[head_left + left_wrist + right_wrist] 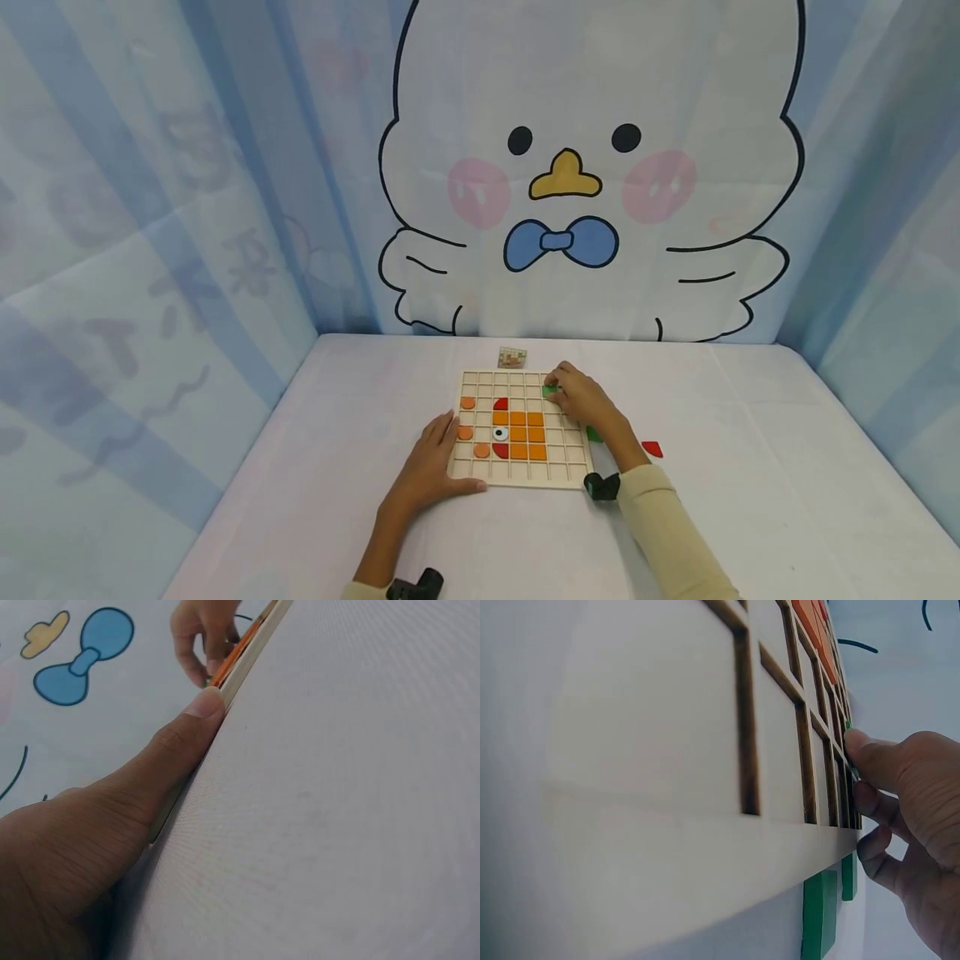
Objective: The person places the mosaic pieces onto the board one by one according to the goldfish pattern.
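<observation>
A square wooden grid board point(555, 473) lies on the table, bearing orange square tiles point(536, 434), red quarter-round tiles point(501, 451), light-orange round tiles point(468, 402) and an eye tile point(500, 433). My left hand point(427, 467) steadies the board's near-left corner, fingers along its left side and thumb point(172, 742) stretched along its front edge. At the far right of the grid, my right hand point(583, 398) pinches a green tile point(550, 390) between thumb and fingers, right at the cells. That tile is mostly covered by the fingers in the right wrist view.
Behind the board lies a small patterned piece point(512, 358). Off its right edge are green tiles point(821, 911), partly behind the right forearm in the head view, and a loose red quarter-round tile point(652, 449). A printed curtain point(555, 292) stands behind the table.
</observation>
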`<state>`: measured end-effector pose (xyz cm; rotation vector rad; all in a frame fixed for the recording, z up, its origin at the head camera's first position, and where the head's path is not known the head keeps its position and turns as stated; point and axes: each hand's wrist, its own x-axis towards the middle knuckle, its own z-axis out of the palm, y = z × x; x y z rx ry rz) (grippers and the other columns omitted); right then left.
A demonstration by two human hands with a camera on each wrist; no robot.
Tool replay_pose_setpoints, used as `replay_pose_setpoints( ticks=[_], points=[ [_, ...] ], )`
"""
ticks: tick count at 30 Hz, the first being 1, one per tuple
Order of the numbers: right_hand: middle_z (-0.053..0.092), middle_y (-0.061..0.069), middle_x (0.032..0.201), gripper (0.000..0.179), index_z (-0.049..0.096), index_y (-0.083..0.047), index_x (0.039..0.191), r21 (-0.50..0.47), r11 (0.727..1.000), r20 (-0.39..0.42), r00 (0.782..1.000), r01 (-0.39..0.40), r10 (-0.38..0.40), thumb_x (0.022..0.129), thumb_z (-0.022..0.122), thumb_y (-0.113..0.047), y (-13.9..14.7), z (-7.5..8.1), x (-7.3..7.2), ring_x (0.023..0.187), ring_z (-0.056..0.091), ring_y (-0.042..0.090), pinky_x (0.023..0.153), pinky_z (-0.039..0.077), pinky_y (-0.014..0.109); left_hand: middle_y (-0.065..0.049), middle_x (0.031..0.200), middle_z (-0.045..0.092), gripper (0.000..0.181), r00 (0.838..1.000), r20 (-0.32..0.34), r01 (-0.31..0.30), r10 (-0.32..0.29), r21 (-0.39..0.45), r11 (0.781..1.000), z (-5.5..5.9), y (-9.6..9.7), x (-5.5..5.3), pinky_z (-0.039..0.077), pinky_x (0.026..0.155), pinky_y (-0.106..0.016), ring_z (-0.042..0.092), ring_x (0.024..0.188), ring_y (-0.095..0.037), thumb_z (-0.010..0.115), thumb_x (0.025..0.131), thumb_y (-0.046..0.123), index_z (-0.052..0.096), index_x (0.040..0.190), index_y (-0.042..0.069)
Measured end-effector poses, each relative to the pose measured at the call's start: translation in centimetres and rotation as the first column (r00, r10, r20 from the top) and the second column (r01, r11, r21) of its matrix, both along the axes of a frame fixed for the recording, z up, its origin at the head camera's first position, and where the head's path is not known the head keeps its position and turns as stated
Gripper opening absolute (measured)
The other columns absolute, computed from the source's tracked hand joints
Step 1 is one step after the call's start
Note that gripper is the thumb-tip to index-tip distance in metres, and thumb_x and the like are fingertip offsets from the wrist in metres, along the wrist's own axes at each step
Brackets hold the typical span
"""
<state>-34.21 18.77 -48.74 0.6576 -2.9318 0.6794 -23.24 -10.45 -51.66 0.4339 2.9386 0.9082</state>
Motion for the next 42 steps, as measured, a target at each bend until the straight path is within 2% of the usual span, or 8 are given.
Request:
replay_pose_setpoints(
  ticks=[14, 22, 29, 34, 38, 42],
  points=[
    [0.058, 0.008, 0.111, 0.021, 0.065, -0.004, 0.111, -0.004, 1.000, 0.015, 1.000, -0.005, 0.005, 0.094, 0.066, -0.016, 0.0, 0.0, -0.3, 0.099, 0.060, 0.023, 0.091, 0.051, 0.044, -0.012, 0.162, 0.020, 0.118, 1.000, -0.003, -0.003, 0.003, -0.013, 1.000, 0.1, 0.0, 0.0, 0.030, 0.117, -0.052, 0.024, 0.147, -0.031, 0.076, 0.067, 0.068, 0.025, 0.155, 0.007],
    [0.059, 0.009, 0.110, 0.023, 0.066, -0.002, 0.112, -0.006, 1.000, -0.016, 1.000, -0.013, 0.012, 0.093, 0.067, -0.016, 0.1, -0.1, -0.1, 0.098, 0.061, 0.024, 0.089, 0.052, 0.043, -0.013, 0.162, 0.022, 0.120, 1.000, -0.020, -0.004, 0.004, -0.009, 1.000, 0.1, 0.1, 0.0, 0.030, 0.117, -0.052, 0.024, 0.147, -0.031, 0.076, 0.066, 0.070, 0.026, 0.155, 0.008],
    [0.061, 0.014, 0.109, 0.026, 0.065, 0.002, 0.114, -0.087, 0.996, -0.040, 0.999, -0.025, 0.022, 0.093, 0.067, -0.015, 0.9, -0.1, 0.3, 0.099, 0.062, 0.029, 0.089, 0.052, 0.046, -0.013, 0.162, 0.021, 0.119, 1.000, -0.021, -0.001, 0.001, -0.018, 1.000, 0.0, 0.1, -0.1, 0.030, 0.117, -0.052, 0.024, 0.147, -0.031, 0.076, 0.066, 0.069, 0.025, 0.155, 0.007],
    [0.062, 0.013, 0.111, 0.025, 0.066, -0.001, 0.113, -0.102, 0.993, -0.013, 0.998, 0.058, -0.059, 0.094, 0.065, -0.018, 2.1, 0.2, 0.6, 0.099, 0.061, 0.028, 0.089, 0.051, 0.048, -0.012, 0.162, 0.021, 0.120, 1.000, -0.021, 0.002, -0.002, -0.018, 1.000, -0.1, 0.1, -0.1, 0.030, 0.117, -0.052, 0.023, 0.147, -0.031, 0.075, 0.066, 0.071, 0.025, 0.155, 0.007],
    [0.062, 0.014, 0.113, 0.022, 0.068, -0.005, 0.111, -0.102, 0.982, 0.032, 0.987, 0.158, -0.155, 0.095, 0.064, -0.019, 3.3, 0.5, 0.9, 0.094, 0.060, 0.026, 0.084, 0.051, 0.047, -0.011, 0.162, 0.020, 0.121, 1.000, -0.016, -0.001, 0.000, -0.022, 1.000, -0.2, 0.1, -0.2, 0.030, 0.117, -0.052, 0.023, 0.147, -0.030, 0.075, 0.066, 0.072, 0.024, 0.155, 0.008],
    [0.062, 0.015, 0.114, 0.022, 0.069, -0.005, 0.110, -0.086, 0.973, 0.057, 0.976, 0.214, -0.210, 0.094, 0.065, -0.019, 4.6, 0.5, 1.2, 0.090, 0.058, 0.025, 0.080, 0.050, 0.045, -0.012, 0.162, 0.021, 0.121, 1.000, -0.018, -0.005, 0.004, -0.017, 1.000, -0.2, 0.1, -0.1, 0.030, 0.117, -0.052, 0.024, 0.147, -0.030, 0.075, 0.066, 0.072, 0.025, 0.155, 0.008]
  ],
)
